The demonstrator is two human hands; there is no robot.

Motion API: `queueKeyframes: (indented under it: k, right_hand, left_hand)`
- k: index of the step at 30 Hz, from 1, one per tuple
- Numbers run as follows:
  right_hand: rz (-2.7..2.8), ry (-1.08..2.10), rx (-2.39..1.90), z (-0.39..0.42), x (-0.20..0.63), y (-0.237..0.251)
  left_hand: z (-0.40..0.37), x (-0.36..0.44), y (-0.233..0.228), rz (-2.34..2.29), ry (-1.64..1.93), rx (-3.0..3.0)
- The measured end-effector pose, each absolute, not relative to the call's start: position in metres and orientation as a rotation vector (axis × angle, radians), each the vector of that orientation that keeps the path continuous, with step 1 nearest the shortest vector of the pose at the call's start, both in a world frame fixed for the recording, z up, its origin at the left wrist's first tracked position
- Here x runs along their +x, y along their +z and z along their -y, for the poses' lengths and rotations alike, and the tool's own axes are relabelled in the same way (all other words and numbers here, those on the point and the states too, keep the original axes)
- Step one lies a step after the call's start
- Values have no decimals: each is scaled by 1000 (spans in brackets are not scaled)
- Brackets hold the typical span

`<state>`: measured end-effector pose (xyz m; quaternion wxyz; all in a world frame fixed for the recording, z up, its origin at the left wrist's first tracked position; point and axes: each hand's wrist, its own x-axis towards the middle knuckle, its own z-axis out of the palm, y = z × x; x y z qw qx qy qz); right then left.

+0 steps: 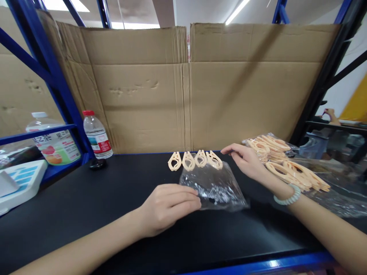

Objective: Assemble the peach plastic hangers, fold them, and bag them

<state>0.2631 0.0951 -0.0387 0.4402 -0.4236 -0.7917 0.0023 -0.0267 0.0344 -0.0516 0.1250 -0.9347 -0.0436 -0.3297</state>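
Fingers of the left hand (pixel 168 206) curl loosely on the near-left edge of a clear plastic bag (pixel 213 187) lying flat on the black table (pixel 86 206), pinning that edge down. Beyond the bag, touching its far edge, four peach clips (pixel 195 160) sit in a row. To the bag's right, the right hand (pixel 246 162) rests open, fingers spread toward the row, beside a pile of clips (pixel 282 162) on more plastic; a water bottle (pixel 97 135) stands far to the bag's left.

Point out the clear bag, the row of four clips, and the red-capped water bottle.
clear bag (pixel 213 187): head view, middle of the crinkled plastic.
row of four clips (pixel 195 160): head view, between the second and third clip, on the third clip's edge.
water bottle (pixel 97 137): head view, on its label.
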Motion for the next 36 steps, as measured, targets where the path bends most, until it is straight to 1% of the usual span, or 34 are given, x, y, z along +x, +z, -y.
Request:
queueKeyframes:
  k: [2,5,8,12,16,19,22,25,28,30,32,34,36]
  right_hand:
    - [2047,58,-980,-88,256,-39]
    - [2346,118,-903,-73,241,-44]
    - [2562,112,-969,-58,229,-48]
    - [2622,175,-1090,-45,224,-47]
    - [2710,269,-1069,-42,221,-51]
    - [2799,350,-1017,-46,218,-57]
    - [2844,393,-962,-49,214,-61]
    - [2858,404,-908,-52,212,-63]
    - [2847,418,-878,-53,210,-64]
    - [2836,427,-859,-54,209,-65]
    - [2835,432,-841,-53,209,-67]
    - [2841,442,-828,-53,208,-68]
    - [2827,464,-829,-54,208,-68]
  left_hand:
    - [-32,-21,-54,119,-870,-2774]
    - [-27,-15,-58,150,-722,-2748]
    - [-19,-11,-59,194,-634,-2643]
    - [-8,-5,-63,267,-518,-2520]
    - [-1,-3,-68,371,-407,-2432]
    - [1,-5,-61,454,-364,-2572]
    - [1,-7,-50,556,-531,-2877]
    - [-7,-7,-46,679,-913,-3047]
    - [-22,-7,-49,1035,-1216,-3148]
    - [-34,-9,-52,1323,-1276,-3347]
    - [-44,-11,-56,1488,-1267,-3588]
    - [-48,-13,-60,1554,-1395,-3530]
    - [-47,-12,-65,1465,-1416,-3342]
